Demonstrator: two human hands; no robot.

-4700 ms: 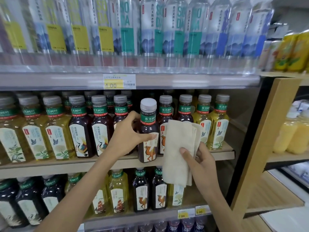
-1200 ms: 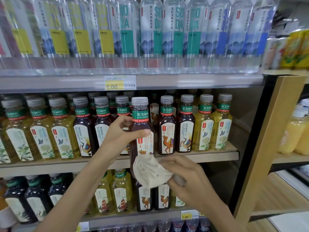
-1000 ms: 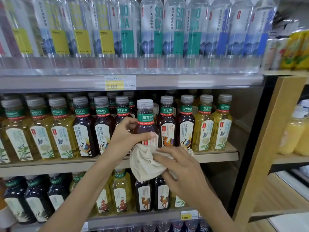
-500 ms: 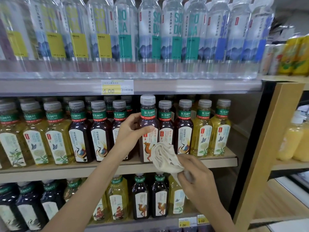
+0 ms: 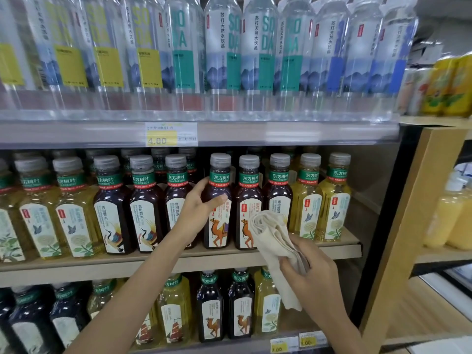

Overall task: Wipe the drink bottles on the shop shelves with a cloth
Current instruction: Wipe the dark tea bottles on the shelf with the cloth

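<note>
A dark tea bottle with a camel label point(image 5: 219, 221) stands upright on the middle shelf point(image 5: 178, 261), in the front row. My left hand point(image 5: 198, 209) grips its shoulder, thumb across the front. My right hand point(image 5: 310, 270) holds a bunched beige cloth point(image 5: 270, 236) just to the right of that bottle. The cloth hangs in front of the neighbouring camel-label bottle point(image 5: 249, 198) and is off the gripped bottle.
Dark and yellow tea bottles point(image 5: 307, 198) fill the middle shelf on both sides. Clear soda-water bottles point(image 5: 224, 47) line the top shelf above a price tag point(image 5: 171, 134). More tea bottles stand below. A wooden shelf upright point(image 5: 408, 226) and yellow drinks are at the right.
The gripped bottle went from being held out and wiped at its lower half to standing back in its row on the shelf. The cloth came off it and moved right.
</note>
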